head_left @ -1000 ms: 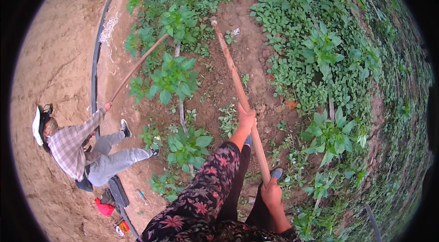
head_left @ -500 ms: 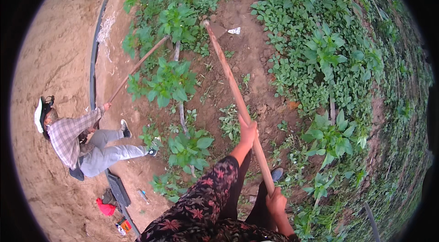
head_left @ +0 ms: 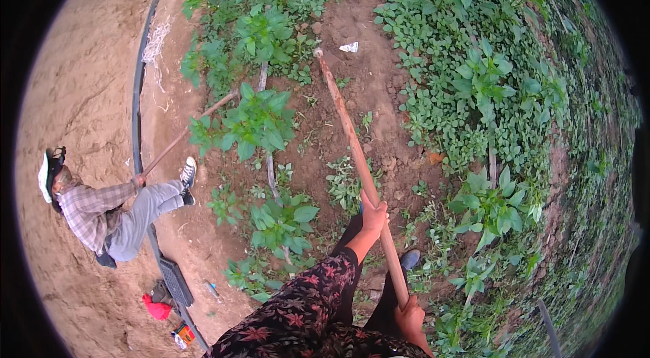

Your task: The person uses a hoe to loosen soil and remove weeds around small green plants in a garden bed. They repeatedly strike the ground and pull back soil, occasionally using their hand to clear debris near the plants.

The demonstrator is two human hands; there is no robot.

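My left hand (head_left: 374, 216) is wrapped round the middle of a long wooden hoe handle (head_left: 349, 129). Close to its near end, my right hand (head_left: 409, 318) is closed on the same handle. The hoe stretches away from me, and its far end rests low over brown soil (head_left: 365, 97) between two planted rows. Its blade barely shows against the dirt at that end. Beside the far end lies a small white scrap (head_left: 349, 47). A leafy weed clump (head_left: 344, 179) grows just left of the handle.
Leafy plants (head_left: 261, 122) stand in a row along a pipe on the left. Dense greenery (head_left: 487, 80) covers the right side. Another person (head_left: 101, 206) with a long-handled tool is at the left, near a dark hose (head_left: 137, 101) and a black tray (head_left: 176, 281).
The far end of my hoe has come nearer and slightly right, with my left hand shifting nearer too. At the left, the other person has stepped back, drawing their tool away from the plants.
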